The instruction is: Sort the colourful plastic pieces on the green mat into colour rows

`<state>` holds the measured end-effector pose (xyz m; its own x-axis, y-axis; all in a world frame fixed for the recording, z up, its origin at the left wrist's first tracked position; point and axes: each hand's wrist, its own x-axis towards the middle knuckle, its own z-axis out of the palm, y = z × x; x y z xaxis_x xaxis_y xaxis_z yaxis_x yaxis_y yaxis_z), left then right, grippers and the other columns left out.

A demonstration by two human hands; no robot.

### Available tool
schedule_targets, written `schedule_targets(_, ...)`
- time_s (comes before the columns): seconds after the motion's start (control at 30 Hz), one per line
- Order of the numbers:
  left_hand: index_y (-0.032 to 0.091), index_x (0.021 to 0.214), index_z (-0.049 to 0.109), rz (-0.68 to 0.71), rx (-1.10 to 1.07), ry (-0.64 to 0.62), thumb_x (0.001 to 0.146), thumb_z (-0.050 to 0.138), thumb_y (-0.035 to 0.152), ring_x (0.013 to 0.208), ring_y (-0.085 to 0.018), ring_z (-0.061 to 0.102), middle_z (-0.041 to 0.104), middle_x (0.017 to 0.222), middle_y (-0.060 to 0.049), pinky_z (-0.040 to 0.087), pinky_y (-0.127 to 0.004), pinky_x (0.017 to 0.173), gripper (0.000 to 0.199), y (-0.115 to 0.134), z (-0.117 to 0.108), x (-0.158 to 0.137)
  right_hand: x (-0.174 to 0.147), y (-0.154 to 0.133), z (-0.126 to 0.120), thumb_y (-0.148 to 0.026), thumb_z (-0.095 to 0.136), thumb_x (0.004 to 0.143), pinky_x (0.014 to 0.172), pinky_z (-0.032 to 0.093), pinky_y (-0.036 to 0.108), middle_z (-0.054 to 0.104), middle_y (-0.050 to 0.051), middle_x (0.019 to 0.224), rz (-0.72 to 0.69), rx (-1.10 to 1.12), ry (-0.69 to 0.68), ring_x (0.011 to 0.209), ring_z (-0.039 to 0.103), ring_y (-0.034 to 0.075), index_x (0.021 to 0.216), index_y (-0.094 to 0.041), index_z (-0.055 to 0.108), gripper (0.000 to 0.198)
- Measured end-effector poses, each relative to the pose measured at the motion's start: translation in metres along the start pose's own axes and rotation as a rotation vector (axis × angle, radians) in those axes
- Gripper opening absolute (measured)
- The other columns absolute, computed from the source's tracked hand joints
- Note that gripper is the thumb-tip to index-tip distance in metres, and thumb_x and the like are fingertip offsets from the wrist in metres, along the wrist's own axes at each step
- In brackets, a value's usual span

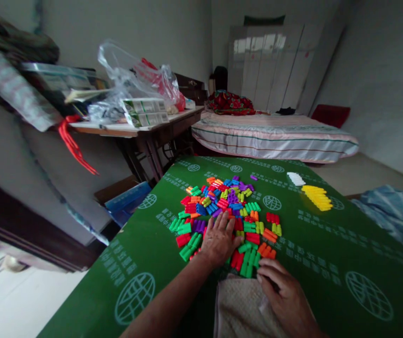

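Note:
My left hand point(218, 238) lies palm down with spread fingers on a loose pile of small plastic pieces, tube-shaped and joined in short rows. Purple pieces point(199, 226) and green pieces point(190, 247) show beside it on the left. My right hand point(287, 293) is at the near right edge of the pile, over a beige cloth point(238, 300). Its fingers curl toward the thumb; whatever sits between them, if anything, is hidden. Just beyond its fingertips are green pieces point(248, 263) and orange pieces point(267, 251).
The green table point(166, 281) has printed white emblems. Toward its far right lie a row of yellow pieces point(316, 198) and a row of white pieces point(296, 179). A cluttered desk point(180, 123) stands left, a bed point(271, 134) behind, and blue striped fabric point(393, 216) at right.

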<state>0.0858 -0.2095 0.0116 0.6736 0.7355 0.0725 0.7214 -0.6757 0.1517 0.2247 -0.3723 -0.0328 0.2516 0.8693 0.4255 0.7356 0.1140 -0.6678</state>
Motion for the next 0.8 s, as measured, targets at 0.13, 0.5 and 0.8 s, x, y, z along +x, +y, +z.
schedule_targets(0.13,0.022,0.144,0.033,0.05,-0.049,-0.053,0.089,0.033,0.063,0.147,-0.03,0.014,0.016,0.158,-0.013,0.022,-0.058,0.118,0.07,0.006,0.0,0.012,-0.001,0.004,0.003,-0.029,0.05,0.09,0.083,0.058,0.026,0.073,0.007,0.103,-0.019,-0.011,0.006,0.092,0.071,0.018,0.086,-0.024,0.073,0.024)
schedule_targets(0.5,0.025,0.144,0.033,0.059,-0.116,-0.156,0.088,0.034,0.062,0.145,-0.031,0.023,0.027,0.155,-0.014,0.023,-0.06,0.116,0.067,0.012,-0.005,0.001,-0.003,0.008,0.0,-0.03,0.052,0.09,0.082,0.057,0.023,0.073,0.006,0.104,-0.021,-0.004,-0.008,0.091,0.071,0.018,0.086,-0.026,0.074,0.023)
schedule_targets(0.8,0.02,0.145,0.03,0.01,-0.062,-0.067,0.09,0.038,0.057,0.147,-0.032,0.011,0.012,0.159,-0.015,0.022,-0.055,0.118,0.067,0.003,-0.008,0.025,-0.003,0.012,0.001,-0.03,0.054,0.089,0.081,0.057,0.021,0.073,0.006,0.102,-0.043,0.024,0.008,0.089,0.072,0.017,0.086,-0.025,0.074,0.022)
